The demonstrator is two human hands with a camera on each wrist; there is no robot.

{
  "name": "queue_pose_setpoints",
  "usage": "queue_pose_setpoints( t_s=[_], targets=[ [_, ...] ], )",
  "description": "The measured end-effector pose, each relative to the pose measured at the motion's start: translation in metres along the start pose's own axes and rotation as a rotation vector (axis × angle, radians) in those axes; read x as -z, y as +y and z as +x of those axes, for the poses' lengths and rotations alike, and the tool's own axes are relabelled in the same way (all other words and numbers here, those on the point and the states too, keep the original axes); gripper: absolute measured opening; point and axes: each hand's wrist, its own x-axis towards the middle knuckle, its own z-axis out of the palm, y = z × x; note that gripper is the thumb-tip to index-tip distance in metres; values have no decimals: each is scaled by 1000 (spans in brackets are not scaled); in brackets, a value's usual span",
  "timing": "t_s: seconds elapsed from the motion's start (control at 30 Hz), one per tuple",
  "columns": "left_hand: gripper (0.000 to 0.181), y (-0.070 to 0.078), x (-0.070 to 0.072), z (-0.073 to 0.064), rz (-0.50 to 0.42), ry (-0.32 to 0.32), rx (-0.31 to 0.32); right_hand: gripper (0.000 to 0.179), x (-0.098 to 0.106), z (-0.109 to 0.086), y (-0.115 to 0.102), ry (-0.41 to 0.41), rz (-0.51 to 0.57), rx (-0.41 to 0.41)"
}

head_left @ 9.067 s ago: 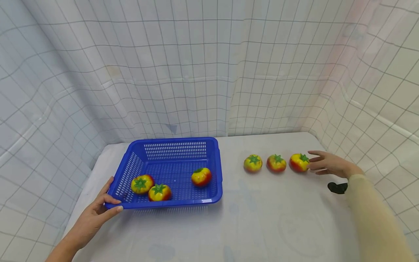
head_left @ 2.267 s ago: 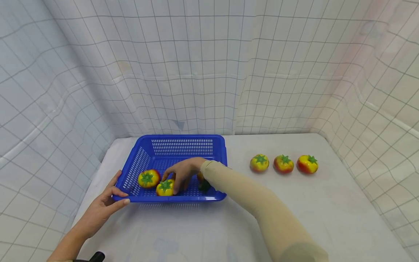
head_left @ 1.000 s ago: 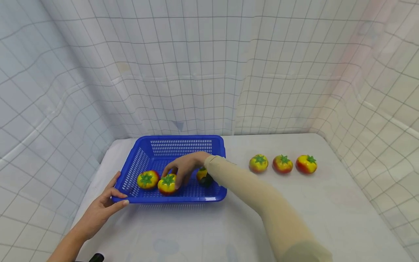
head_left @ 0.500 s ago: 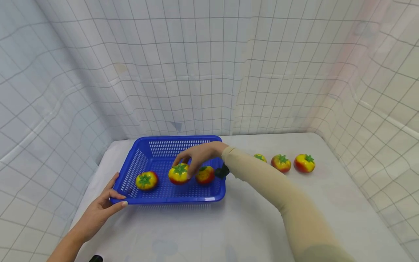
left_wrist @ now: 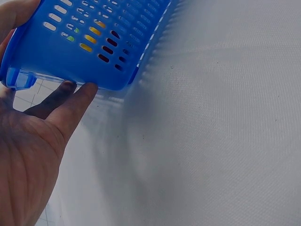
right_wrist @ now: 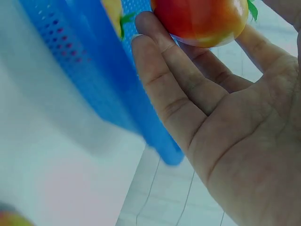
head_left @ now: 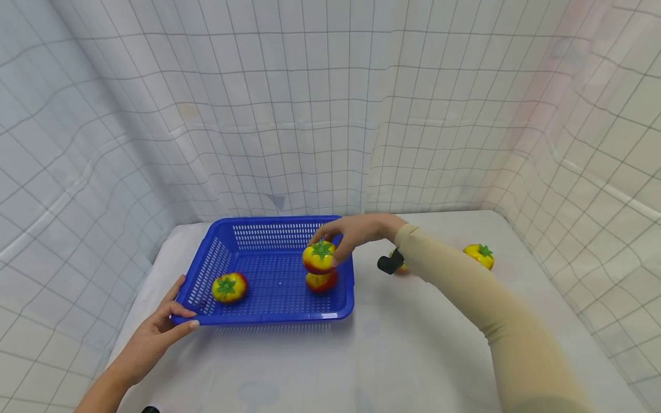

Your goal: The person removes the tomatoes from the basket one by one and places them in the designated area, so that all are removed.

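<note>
My right hand [head_left: 356, 229] pinches a red-and-yellow toy tomato [head_left: 319, 257] with a green star-shaped top, raised over the right part of the blue plastic basket [head_left: 260, 319]. In the head view it overlaps another tomato [head_left: 322, 283] inside the basket. The right wrist view shows the held tomato [right_wrist: 202, 19] at the fingertips, beside the basket's rim. A third tomato [head_left: 229, 288] lies in the basket's near left corner. My left hand [head_left: 150, 341] grips that corner, thumb along the front; the left wrist view has its fingers against the basket wall [left_wrist: 70, 61].
On the white-covered table, right of the basket, a tomato [head_left: 480, 256] shows past the right sleeve [head_left: 459, 281]. Another tomato [head_left: 403, 268] is mostly hidden behind the wrist and its black camera [head_left: 391, 262]. Gridded white curtains [head_left: 289, 143] enclose the back and sides.
My right hand has lifted the tomato from the basket's near left part and carried it up and right. My left hand stays at the basket corner.
</note>
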Motion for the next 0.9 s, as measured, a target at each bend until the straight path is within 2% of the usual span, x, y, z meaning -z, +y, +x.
queue_pose_setpoints(
  t_s=[0.07,0.27,0.4,0.67,0.9],
  targets=[
    [21,0,0,0,2,4,4,60,3,-9,5,9,23,-2],
    [20,1,-1,-1,-8,6,3,58,9,-34,18,58,2,-12],
    [19,1,-2,0,-18,2,-2,60,10,-50,26,78,-7,-56],
    [17,0,-1,0,-29,-7,-11,65,3,-73,43,87,23,-148],
    [19,1,-1,0,-19,3,-2,63,-4,-89,56,115,9,-190]
  ],
)
